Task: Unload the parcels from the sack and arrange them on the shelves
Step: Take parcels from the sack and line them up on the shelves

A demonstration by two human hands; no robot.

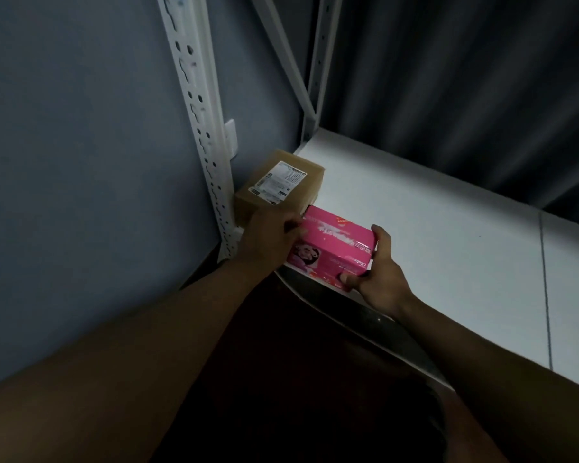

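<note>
A pink printed box point(335, 243) sits at the front left of the white shelf point(432, 228), right beside a brown cardboard parcel point(281, 185) with a white shipping label. My left hand point(268, 235) grips the pink box at its left end, fingers curled over the top edge. My right hand point(375, 272) holds its right end, thumb on the front face and fingers wrapped over the far corner. The brown parcel stands in the shelf's left corner, against the upright. No sack is in view.
A white perforated upright point(198, 121) and a diagonal brace point(281, 45) frame the shelf's left side. A grey-blue wall lies to the left, a dark curtain behind. The shelf board stretches to the right. Below the shelf edge it is dark.
</note>
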